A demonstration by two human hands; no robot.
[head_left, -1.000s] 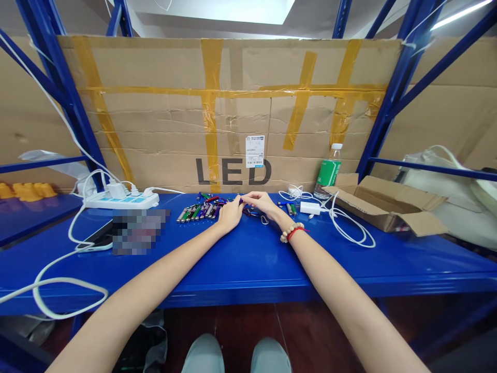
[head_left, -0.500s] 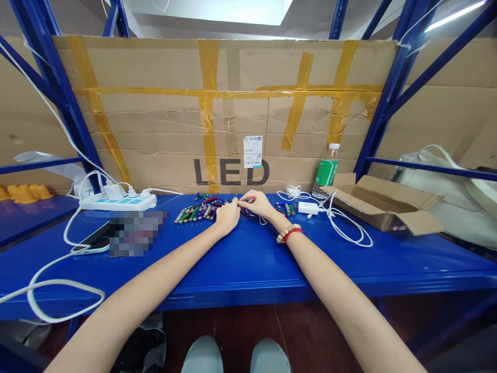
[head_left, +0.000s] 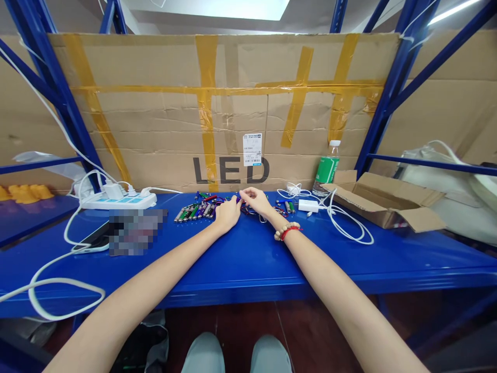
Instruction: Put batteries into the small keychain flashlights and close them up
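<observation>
My left hand (head_left: 227, 215) is closed near the back of the blue shelf, its fingers round a small purple-blue metal cylinder (head_left: 238, 199) that is mostly hidden. Fingertips of my right hand (head_left: 257, 201) meet that cylinder's end, thumb and index finger close together; I cannot tell whether they grip it. To the left of my left hand lies a row of small metal cylinders (head_left: 193, 213) in silver, green and purple, like mini flashlights. More pieces are partly covered behind and below my hands. A few loose cylinders (head_left: 288, 206) sit to the right of my right hand.
A white power strip (head_left: 120, 201), a phone (head_left: 93, 238) and looped white cables lie left. At right are a white adapter (head_left: 308, 206) with cable, a green-labelled bottle (head_left: 326, 170) and an open cardboard box (head_left: 382, 204). A large cardboard sheet (head_left: 163, 124) stands behind.
Both hands stay together at nearly the same spot. My right fingers have shifted slightly about the cylinder's end, lifting a little from the left hand. The view has moved slightly.
</observation>
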